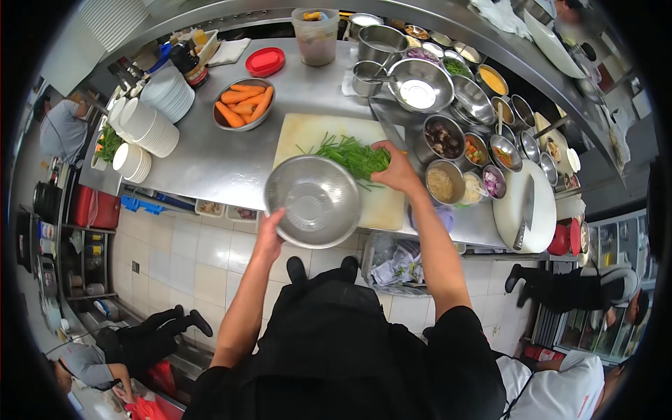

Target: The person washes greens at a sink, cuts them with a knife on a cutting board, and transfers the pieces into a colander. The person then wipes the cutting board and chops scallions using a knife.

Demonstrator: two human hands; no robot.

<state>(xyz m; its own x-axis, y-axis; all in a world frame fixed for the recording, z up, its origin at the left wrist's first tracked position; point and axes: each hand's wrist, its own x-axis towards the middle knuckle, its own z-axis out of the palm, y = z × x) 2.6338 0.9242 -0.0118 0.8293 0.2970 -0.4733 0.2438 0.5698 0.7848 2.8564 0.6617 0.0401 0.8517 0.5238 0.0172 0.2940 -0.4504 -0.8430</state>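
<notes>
My left hand (270, 236) grips the lower left rim of an empty metal bowl (312, 201), which is tilted over the front left part of a white cutting board (385, 210). Cut green stalks (353, 155) lie in a loose pile on the board, just beyond the bowl. At the right side of the pile my right hand (396, 168) is curled around some of the stalks. A knife (386, 123) rests at the board's back right, behind my right hand.
A bowl of carrots (243, 105) stands at the back left, near stacked white bowls (150, 127). Metal bowls of ingredients (444, 137) crowd the right side, beside a round board (537, 210) with a knife. Other people stand at both sides.
</notes>
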